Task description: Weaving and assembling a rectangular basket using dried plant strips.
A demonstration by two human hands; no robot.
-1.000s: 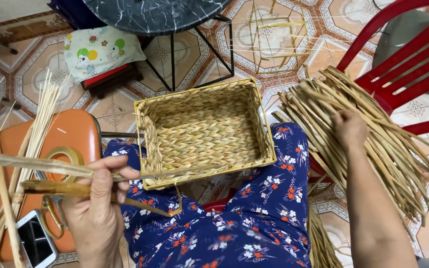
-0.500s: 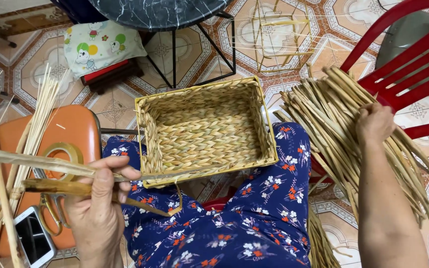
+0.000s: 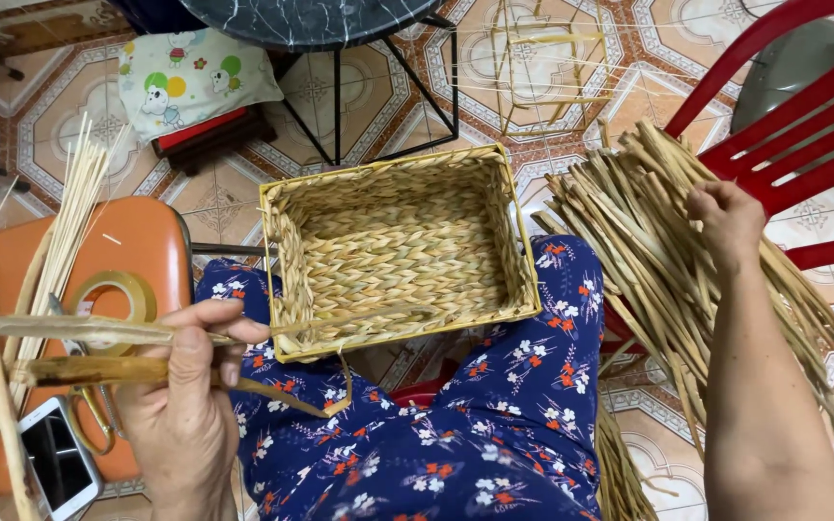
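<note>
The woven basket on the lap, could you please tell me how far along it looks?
The woven basket has a finished base and full walls. In hand: the left hand pinches flat strands running to its near rim, and the right hand grips the dried reed bundle. Loose ends at the near rim remain untucked.

Only the right hand (image 3: 726, 227) really moved: it slid further up the bundle of dried straw stalks (image 3: 668, 260), and its fingers (image 3: 702, 198) now curl round stalks near the top.
</note>
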